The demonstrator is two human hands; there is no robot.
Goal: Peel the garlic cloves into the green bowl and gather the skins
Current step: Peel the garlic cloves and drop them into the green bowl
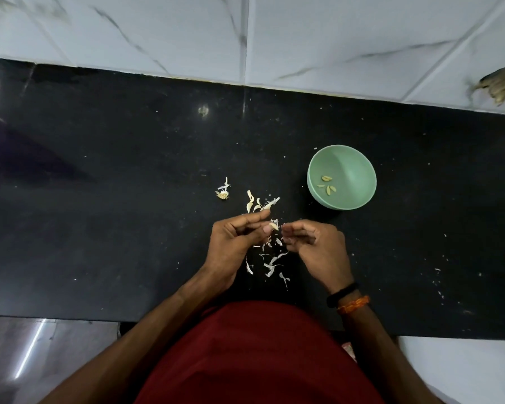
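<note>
My left hand [236,240] pinches a pale garlic clove [273,226] between thumb and forefinger, just above the black counter. My right hand [315,246] sits beside it, fingers curled, its fingertips close to the clove's tip; whether they pinch a bit of skin I cannot tell. A few unpeeled cloves [252,203] lie on the counter just beyond my left hand. Thin white skins [271,265] are scattered under and between my hands. The green bowl [353,170] stands at the right, beyond my right hand, with several peeled cloves [327,185] inside.
A garlic root stub with a stalk [223,191] lies left of the cloves. The black counter [114,214] runs to a white marble-tiled wall [245,33] at the back. Small skin flakes [439,284] dot the counter's right side. A chipped patch [499,84] marks the wall.
</note>
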